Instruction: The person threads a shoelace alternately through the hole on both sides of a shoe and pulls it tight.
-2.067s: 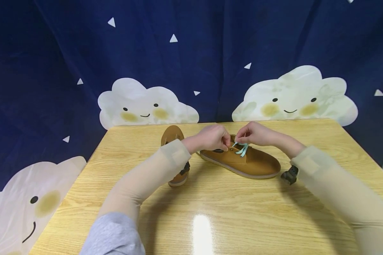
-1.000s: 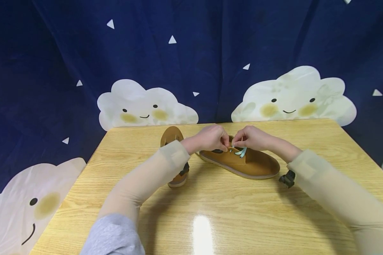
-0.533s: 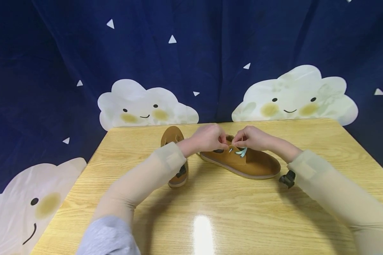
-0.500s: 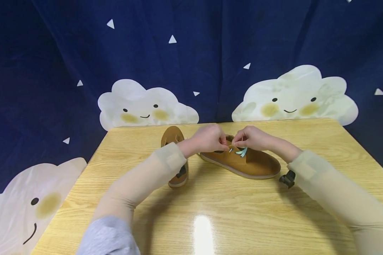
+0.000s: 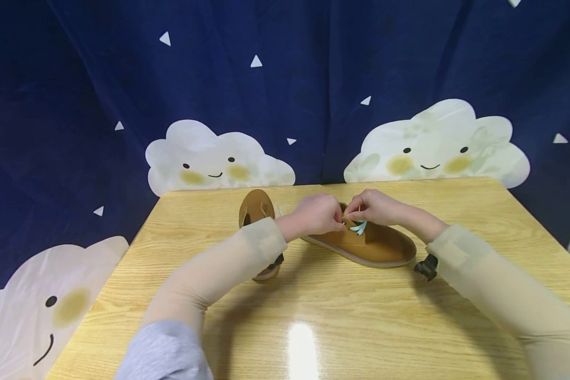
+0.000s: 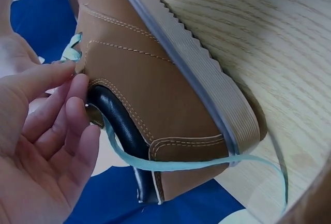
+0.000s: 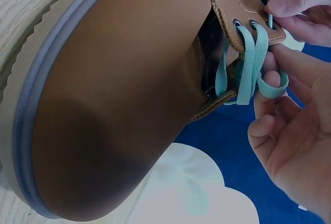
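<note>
A brown leather shoe (image 5: 385,245) with a pale sole lies on the wooden table, its toe to the right. A mint-green shoelace (image 7: 253,69) runs loosely through its front eyelets. At the upper eyelet flap, my left hand (image 5: 320,214) pinches the lace's end, which pokes out of an eyelet, between thumb and forefinger. My right hand (image 5: 380,206) has its thumb and fingers at the flap's edge, pinching the lace near its underside; those fingertips are partly hidden by the flap. In the left wrist view, another length of lace (image 6: 155,165) trails across the shoe's heel.
A second brown shoe (image 5: 256,206) stands to the left, partly covered by my left forearm. Behind the table (image 5: 361,316) hangs a dark blue curtain (image 5: 266,95) with white smiling clouds. Dark wrist cameras (image 5: 426,267) hang under both wrists.
The right hand brought the lace end to the flap, and its tip came through the eyelet. The left hand then shifted slightly right and took hold of that tip.
</note>
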A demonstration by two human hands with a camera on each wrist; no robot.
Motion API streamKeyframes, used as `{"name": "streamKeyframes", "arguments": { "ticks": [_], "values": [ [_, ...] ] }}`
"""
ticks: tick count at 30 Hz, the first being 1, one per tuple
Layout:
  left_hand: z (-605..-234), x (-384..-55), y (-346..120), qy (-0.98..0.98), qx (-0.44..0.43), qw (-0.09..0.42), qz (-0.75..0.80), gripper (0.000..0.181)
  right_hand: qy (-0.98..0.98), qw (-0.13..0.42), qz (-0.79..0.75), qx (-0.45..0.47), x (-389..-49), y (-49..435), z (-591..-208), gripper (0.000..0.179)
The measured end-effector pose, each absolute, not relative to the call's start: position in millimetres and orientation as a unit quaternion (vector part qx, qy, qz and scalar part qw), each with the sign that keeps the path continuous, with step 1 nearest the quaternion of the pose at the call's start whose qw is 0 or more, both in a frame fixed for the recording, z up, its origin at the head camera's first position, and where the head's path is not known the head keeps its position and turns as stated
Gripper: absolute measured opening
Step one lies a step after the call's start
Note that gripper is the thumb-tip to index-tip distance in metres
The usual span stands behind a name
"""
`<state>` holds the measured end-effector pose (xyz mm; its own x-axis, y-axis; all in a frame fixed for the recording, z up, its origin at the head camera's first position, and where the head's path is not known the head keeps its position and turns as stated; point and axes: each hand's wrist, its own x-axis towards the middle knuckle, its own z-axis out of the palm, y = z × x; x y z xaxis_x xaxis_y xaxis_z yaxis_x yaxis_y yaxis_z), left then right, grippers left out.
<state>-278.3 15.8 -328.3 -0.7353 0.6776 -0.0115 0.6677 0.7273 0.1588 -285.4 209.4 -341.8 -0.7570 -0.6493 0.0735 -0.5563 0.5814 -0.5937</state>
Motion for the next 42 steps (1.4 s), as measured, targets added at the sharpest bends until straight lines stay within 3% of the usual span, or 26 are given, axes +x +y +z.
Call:
{"name": "streamKeyframes", "arguments": {
  "ticks": [11, 20, 42],
  "values": [
    [-326.1, -277.0, 12.2, 0.929, 0.352, 0.048, 0.101, 0.016, 0.9, 0.049, -0.289, -0.321, -282.2, 213.9, -339.3, 0.009],
    [-324.3, -276.0, 9.8, 0.93, 0.349, 0.045, 0.104, 0.018, 0.911, -0.028, -0.287, -0.293, -270.0, 218.9, -331.7, 0.004],
    [-323.2, -271.6, -11.0, 0.92, 0.371, 0.103, 0.075, 0.021, 0.933, -0.064, -0.205, -0.289, -260.7, 208.0, -351.6, 0.008]
  ]
}}
